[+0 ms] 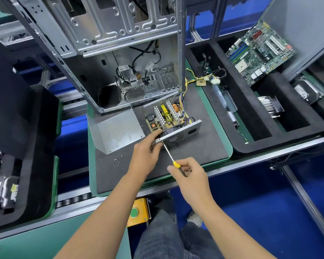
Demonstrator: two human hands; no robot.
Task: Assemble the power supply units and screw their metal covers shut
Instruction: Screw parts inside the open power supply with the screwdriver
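Observation:
An open power supply unit [168, 116] sits on the dark mat [204, 146], its circuit board and heat sinks exposed. My left hand [146, 152] grips the unit's near left corner by the fan grille panel [180, 134]. My right hand [189, 174] holds a yellow-handled screwdriver [169, 155], and its tip meets the panel's lower left corner. The bent metal cover [118, 129] lies loose on the mat to the left of the unit. Several small screws [118, 160] lie on the mat below the cover.
An empty computer case [105, 53] stands upright behind the unit, with yellow cables [191, 81] trailing to the right. Black foam trays on the right hold a motherboard [258, 51], a heat sink [269, 107] and a drive [307, 90]. A yellow button box [138, 212] sits below the table edge.

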